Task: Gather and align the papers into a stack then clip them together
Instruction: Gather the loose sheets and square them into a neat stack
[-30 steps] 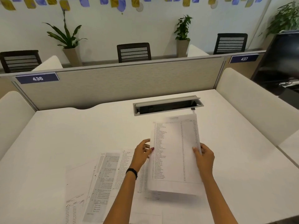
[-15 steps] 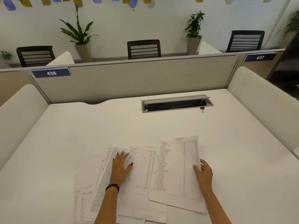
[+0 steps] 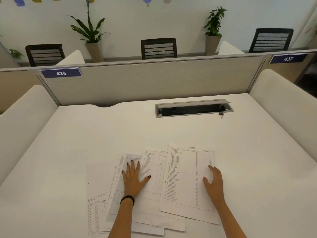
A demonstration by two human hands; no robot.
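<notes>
Lay fanned, unstacked, lower centre of worktop [image 3: 240, 152]: papers [image 3: 154, 169]. Pinned by left hand [image 3: 133, 179], right hand [image 3: 213, 182]; fingers [image 3: 211, 168] flat, released (binder clip [image 3: 221, 115] untouched, upper right).

Two bare forearms enter from the bottom edge of the frame, no sleeves visible on either.

Left hand [image 3: 133, 181], lower centre of the frame: slender fingers, long nails painted a dark red or maroon polish, visible on the thumb and all four fingertips. A narrow black band [image 3: 127, 198] circles the wrist; whether it is a hair tie or a bracelet cannot be told.

Right hand [image 3: 213, 183], lower right of centre: no band, ring or watch visible. Nails are turned away from the camera.
</notes>
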